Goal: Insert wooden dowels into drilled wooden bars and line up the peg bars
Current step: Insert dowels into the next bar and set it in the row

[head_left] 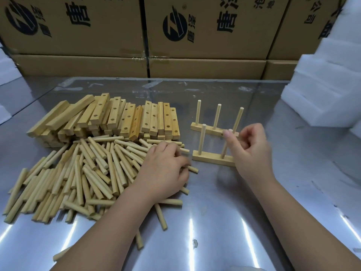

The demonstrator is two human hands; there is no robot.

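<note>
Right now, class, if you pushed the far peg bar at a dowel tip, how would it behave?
The far peg bar probably tips: narrow base, tall dowels. Likely stiff and light, being thin wood. Pushed low, it may slide on the shiny table.

Dowels [78,173] heaped, drilled bars [117,118] stacked, peg bars [211,159] upright

A small assembly workshop is suggested. Dowels [78,173] and drilled bars [117,118] are heaped in bulk on a steel bench [214,222], backed by printed cartons [205,26] and foam blocks [322,90].
</note>
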